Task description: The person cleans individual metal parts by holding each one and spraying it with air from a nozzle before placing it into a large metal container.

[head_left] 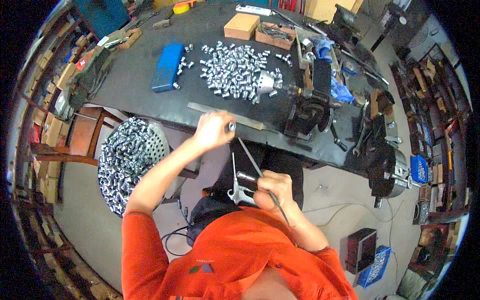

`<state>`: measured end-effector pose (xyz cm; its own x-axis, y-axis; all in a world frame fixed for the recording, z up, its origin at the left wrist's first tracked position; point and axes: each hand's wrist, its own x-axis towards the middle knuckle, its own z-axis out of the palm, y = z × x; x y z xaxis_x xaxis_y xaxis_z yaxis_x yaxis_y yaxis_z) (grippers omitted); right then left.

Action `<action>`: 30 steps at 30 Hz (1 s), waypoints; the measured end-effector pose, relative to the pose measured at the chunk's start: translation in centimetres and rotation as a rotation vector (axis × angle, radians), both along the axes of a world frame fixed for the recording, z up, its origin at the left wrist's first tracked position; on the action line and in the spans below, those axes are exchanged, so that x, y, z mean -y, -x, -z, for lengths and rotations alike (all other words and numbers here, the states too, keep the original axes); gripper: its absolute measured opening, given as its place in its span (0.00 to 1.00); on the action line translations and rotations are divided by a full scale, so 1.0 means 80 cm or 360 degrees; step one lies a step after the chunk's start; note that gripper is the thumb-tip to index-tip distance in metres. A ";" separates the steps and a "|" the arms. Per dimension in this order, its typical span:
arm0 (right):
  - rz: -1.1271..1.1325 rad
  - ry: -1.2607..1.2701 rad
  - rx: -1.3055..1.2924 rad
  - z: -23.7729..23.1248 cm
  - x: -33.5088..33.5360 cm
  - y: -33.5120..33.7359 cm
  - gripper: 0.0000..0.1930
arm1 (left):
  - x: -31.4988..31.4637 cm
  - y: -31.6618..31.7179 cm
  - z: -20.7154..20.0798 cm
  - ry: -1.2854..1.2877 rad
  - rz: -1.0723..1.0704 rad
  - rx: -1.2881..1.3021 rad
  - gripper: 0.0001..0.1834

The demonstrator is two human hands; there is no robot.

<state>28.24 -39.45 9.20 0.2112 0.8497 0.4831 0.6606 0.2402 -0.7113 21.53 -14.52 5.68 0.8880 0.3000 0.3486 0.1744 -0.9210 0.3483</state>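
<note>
My left hand (pixel 214 131) is closed around a small shiny metal sleeve (pixel 230 126), its round end showing beyond the fingers, above the bench's front edge. Lower and to the right, my right hand (pixel 274 189) grips a long thin grey file-like rod (pixel 251 159) that slants up toward the left hand. A short metal cylinder (pixel 246 176) also sticks out from the right fingers. A silver air blow gun (pixel 239 192) lies in my lap beside that hand. On the bench edge behind the left hand is a flat metal bar (pixel 245 120).
Many metal sleeves lie heaped on the dark bench (pixel 132 75) around a perforated metal scoop (pixel 265 82). A blue box (pixel 168 67) stands left of them, a black vise (pixel 305 112) right. A full round basket of sleeves (pixel 122 167) sits at my left, near a wooden chair (pixel 85 132).
</note>
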 end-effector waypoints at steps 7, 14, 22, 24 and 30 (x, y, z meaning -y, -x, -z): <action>0.0087 0.0044 -0.0145 0.022 0.008 0.005 0.12 | -0.094 -0.096 -0.063 0.1310 -0.0084 0.0683 0.26; 0.0099 0.0076 -0.0225 0.033 0.010 0.009 0.11 | -0.118 0.052 -0.075 0.0975 -0.0345 0.0232 0.16; -0.0023 0.0150 -0.0316 0.042 0.001 0.011 0.11 | -0.190 0.260 0.035 0.0644 -0.1037 -0.0413 0.21; -0.0051 0.0152 -0.0330 0.036 0.001 0.012 0.11 | -0.190 0.255 0.042 0.0565 -0.1209 -0.0520 0.21; 0.0003 0.0214 -0.0319 0.035 0.011 0.009 0.17 | -0.200 0.228 0.086 -0.0172 -0.1376 -0.0835 0.16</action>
